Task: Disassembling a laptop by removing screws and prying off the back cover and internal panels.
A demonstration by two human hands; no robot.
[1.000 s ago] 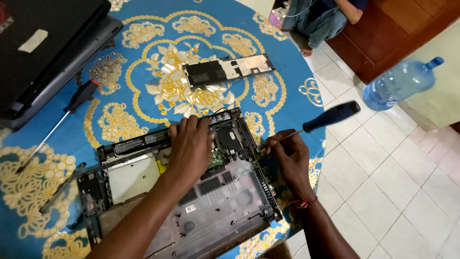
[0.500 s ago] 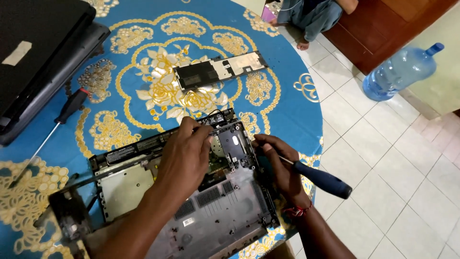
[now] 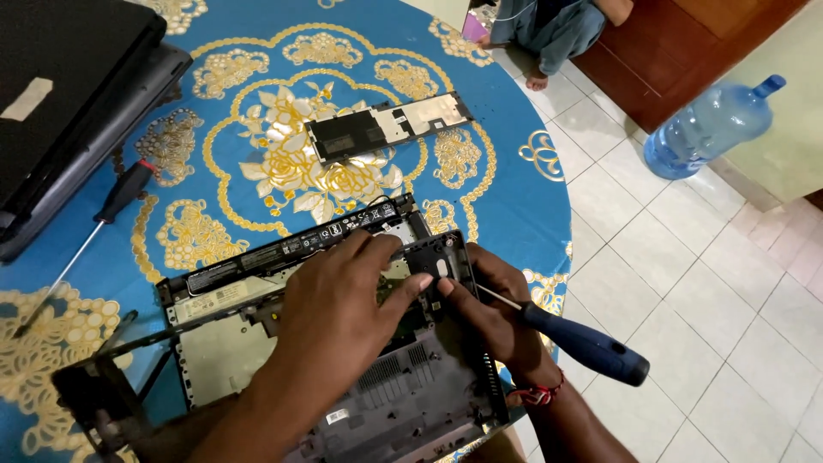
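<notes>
While the left hand (image 3: 343,300) lies palm down with fingers loosely spread over the opened dark grey laptop base with its bottom cover lifted (image 3: 343,360), the thumb and fingertips press on the shell without closing around anything.

Item: right hand (image 3: 493,313), just beside the left hand, fingers curled in a closed grip on the blue-handled screwdriver with thin steel shaft (image 3: 583,347). The handle juts out past the wrist toward the floor; the tip is hidden behind the fingers, so where it meets the laptop cannot be made out.

Item: red thread bracelet (image 3: 536,396), on the right wrist.

Item: laptop base, directly under both hands, at the near edge of the blue round tablecloth with gold floral pattern (image 3: 214,129). Much of its inside is covered by the left hand and forearm; its near end is cut off by the frame edge. A grey slotted vent shows below the left palm.

Item: black and silver rectangular cover panel (image 3: 386,127), well beyond the left hand's fingertips, lying flat.

Item: black-handled screwdriver with long shaft (image 3: 81,244), well out to the left of the left hand.

Item: closed black laptop stacked on a grey one (image 3: 77,94), far beyond and left of the left hand, partly out of frame.

Item: large clear blue plastic water bottle (image 3: 707,129), far beyond the right hand, lying on the white tiled floor (image 3: 686,274).

Item: another person's bare foot (image 3: 537,81) and blue-grey clothing at the top edge, mostly cut off.
</notes>
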